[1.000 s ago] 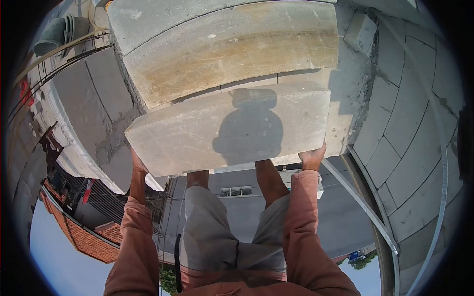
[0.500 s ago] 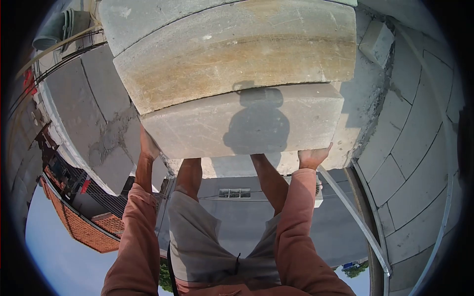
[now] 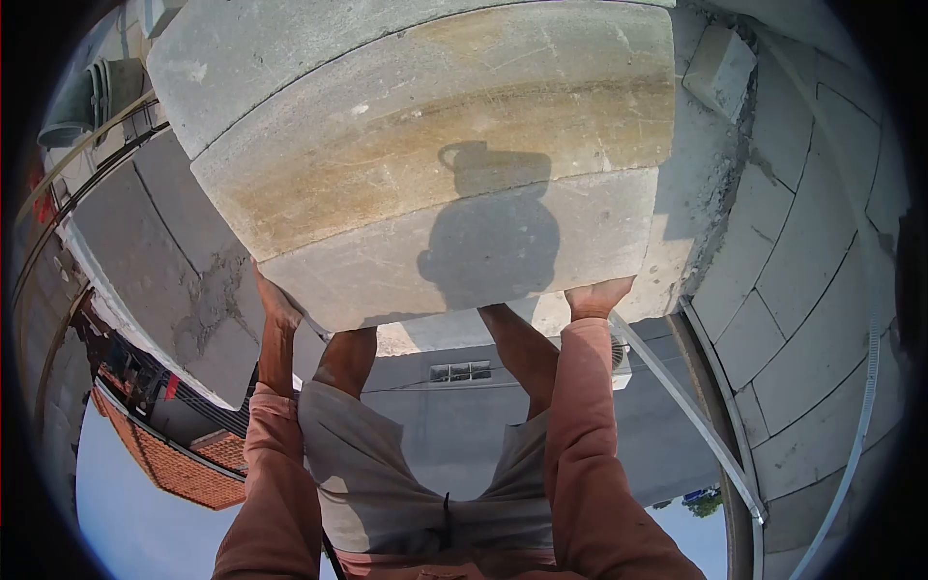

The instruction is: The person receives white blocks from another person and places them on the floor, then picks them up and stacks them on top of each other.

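Observation:
A pale grey aerated concrete block [image 3: 358, 275] lies along the near side of a row of blocks, its long edge against a yellow-stained block [image 3: 541, 116]. My left hand [image 3: 277, 298] is pressed to its lower left corner, the fingers partly hidden behind the block. At the block's lower right corner my right hand [image 3: 597, 298] grips the near edge, fingers tucked out of sight beneath. Beyond the stained block sits another grey block [image 3: 290, 63]. A head-and-shoulders shadow falls across the held block and the stained one.
A small block piece [image 3: 720, 72] lies at upper right beside a block wall [image 3: 802, 290]. A metal bar [image 3: 686, 420] slants at lower right. Buckets [image 3: 82, 101] and cables stand at upper left. My legs [image 3: 522, 353] straddle below the block; a tiled roof [image 3: 169, 449] shows far down left.
The held block has moved closer against the stained block, and the dark gap between them has narrowed. Both hands stay on its corners. The view has shifted slightly.

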Demonstrator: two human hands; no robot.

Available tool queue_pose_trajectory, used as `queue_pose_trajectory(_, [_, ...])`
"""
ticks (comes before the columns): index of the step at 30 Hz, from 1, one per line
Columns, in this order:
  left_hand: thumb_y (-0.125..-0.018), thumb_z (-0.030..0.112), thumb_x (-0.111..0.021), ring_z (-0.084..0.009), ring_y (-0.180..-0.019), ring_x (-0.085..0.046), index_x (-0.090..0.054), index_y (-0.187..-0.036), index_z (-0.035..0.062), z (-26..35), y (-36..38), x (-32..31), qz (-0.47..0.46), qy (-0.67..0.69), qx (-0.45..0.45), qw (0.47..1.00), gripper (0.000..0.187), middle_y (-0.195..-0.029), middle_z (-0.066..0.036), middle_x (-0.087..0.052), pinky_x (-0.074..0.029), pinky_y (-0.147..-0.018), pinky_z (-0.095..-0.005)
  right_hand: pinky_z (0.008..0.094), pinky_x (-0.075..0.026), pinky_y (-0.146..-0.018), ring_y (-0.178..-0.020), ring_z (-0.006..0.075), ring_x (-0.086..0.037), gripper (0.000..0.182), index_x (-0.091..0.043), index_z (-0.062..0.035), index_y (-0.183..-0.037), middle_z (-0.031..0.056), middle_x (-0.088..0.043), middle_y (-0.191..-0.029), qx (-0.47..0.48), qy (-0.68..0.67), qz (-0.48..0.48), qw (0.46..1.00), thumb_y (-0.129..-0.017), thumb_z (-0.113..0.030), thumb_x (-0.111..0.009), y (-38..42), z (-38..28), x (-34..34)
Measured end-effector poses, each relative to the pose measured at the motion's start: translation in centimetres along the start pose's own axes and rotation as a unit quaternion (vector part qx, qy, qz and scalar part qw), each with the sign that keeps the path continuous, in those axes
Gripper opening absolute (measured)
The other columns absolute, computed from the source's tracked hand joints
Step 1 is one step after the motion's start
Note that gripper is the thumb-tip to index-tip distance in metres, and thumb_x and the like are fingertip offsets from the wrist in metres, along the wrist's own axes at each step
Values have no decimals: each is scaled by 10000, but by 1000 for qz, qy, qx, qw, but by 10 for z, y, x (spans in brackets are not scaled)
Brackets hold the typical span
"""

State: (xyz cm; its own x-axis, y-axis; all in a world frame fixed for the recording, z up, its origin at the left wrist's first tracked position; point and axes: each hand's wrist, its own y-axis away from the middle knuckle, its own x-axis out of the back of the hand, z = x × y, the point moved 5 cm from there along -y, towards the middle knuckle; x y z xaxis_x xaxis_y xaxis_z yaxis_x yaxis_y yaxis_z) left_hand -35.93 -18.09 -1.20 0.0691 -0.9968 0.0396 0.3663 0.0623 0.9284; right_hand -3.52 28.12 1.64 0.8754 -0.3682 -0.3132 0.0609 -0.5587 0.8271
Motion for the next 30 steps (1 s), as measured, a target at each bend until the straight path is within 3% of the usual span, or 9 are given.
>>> queue_pose_trajectory(6, [-949, 753, -341, -329, -1334, -509, -425, -1518, 150, 18, 18, -14, 53, -36, 32, 997, 834, -1518, -103, -487, -406, -1097, -524, 486, -391, -1124, -1338, 329, -496, 651, -495, -139, -1466, 82, -507, -1494, -37, -25, -20, 999, -980, -562, -407, 1, 2, -3])
queue_pose_trajectory(10, [-936, 778, -339, -327, -1345, -499, -423, -1521, 160, 68, -16, -27, 31, -89, 33, 995, 855, -1544, -102, -454, -395, -1104, -537, 485, -393, -1119, -1335, 328, -501, 629, -513, -118, -1450, 89, -518, -1488, -43, -44, -45, 997, -978, -529, -439, -1, 20, -22])
queue_pose_trajectory(13, [-941, 790, -315, -320, -1376, -466, -392, -1541, 168, 99, 8, -44, 22, -98, 48, 994, 867, -1563, -97, -429, -361, -1133, -527, 495, -399, -1108, -1328, 335, -506, 641, -508, -114, -1453, 100, -523, -1482, -66, -41, -57, 995, -974, -533, -437, 17, 29, -29])
queue_pose_trajectory(17, [-954, 787, -312, -305, -1457, -352, -268, -1592, 128, 116, 12, -50, -37, -152, -1, 988, 918, -1620, -96, -332, -265, -1192, -487, 494, -357, -1149, -1374, 350, -460, 743, -474, -117, -1482, 121, -484, -1515, -5, -36, -40, 999, -968, -642, -358, -5, 40, -7])
queue_pose_trajectory(20, [-961, 765, -345, -293, -1504, -248, -212, -1604, 86, 115, -15, -35, 6, -211, -98, 973, 945, -1660, -113, -234, -189, -1221, -446, 540, -330, -1151, -1379, 380, -450, 764, -404, -84, -1523, 133, -444, -1546, 7, -94, -50, 994, -978, -620, -401, -15, 46, 13])
queue_pose_trajectory(23, [-967, 726, -393, -280, -1528, -166, -172, -1611, 57, 94, 1, -22, 53, -251, -167, 952, 954, -1677, -150, -154, -108, -1236, -411, 549, -217, -1198, -1432, 387, -380, 928, -212, -88, -1603, 138, -307, -1629, -29, -123, 107, 986, -962, -750, -325, 65, 52, 11])
queue_pose_trajectory(25, [-939, 734, -432, -302, -1549, -99, -125, -1621, 109, 61, 47, -39, 36, -337, -101, 935, 976, -1691, -138, -85, -62, -1230, -486, 551, -138, -1211, -1474, 382, -316, 1039, -68, -104, -1627, 130, -186, -1676, -25, -93, 45, 994, -918, -838, -263, 109, 64, 32])
queue_pose_trajectory(27, [-919, 725, -480, -325, -1567, -25, -91, -1631, 166, 25, 122, -80, 17, -410, -67, 910, 986, -1703, -135, 3, -19, -1223, -555, 517, -181, -1207, -1470, 351, -339, 1009, -116, -101, -1622, 133, -270, -1648, -46, -83, 57, 994, -933, -819, -285, 154, 88, 64])
queue_pose_trajectory(30, [-999, 625, -442, -337, -1554, -126, -92, -1629, 129, -22, 215, -129, -205, -515, 27, 832, 875, -1700, -138, -28, -100, -1245, -509, 484, -219, -1197, -1445, 321, -386, 991, -166, -97, -1613, 142, -349, -1608, -73, -91, 138, 983, -934, -795, -349, 215, 141, 129])
